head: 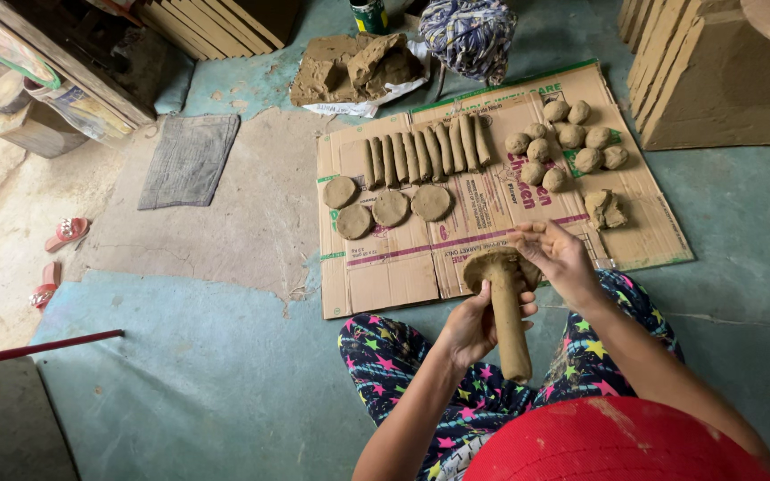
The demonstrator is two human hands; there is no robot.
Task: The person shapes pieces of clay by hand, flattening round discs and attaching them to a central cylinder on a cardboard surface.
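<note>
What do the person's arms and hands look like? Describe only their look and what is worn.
Both arms are bare to the frame edge, with no sleeves, gloves, rings, bracelets or watch in view. The left hand and right hand are bare too, with no visible markings.

a flat brown cardboard sheet [492,258] lies on the blue-green floor [198,374]. on it are clay rolls [425,153] in a row, four flat clay discs [385,207] and a bunch of clay balls [563,138]. a big lump of clay [354,67] sits behind the sheet, near a blue and white cloth bundle [467,34]. a grey mat [191,158] and pink sandals [66,233] lie to the left.
</note>
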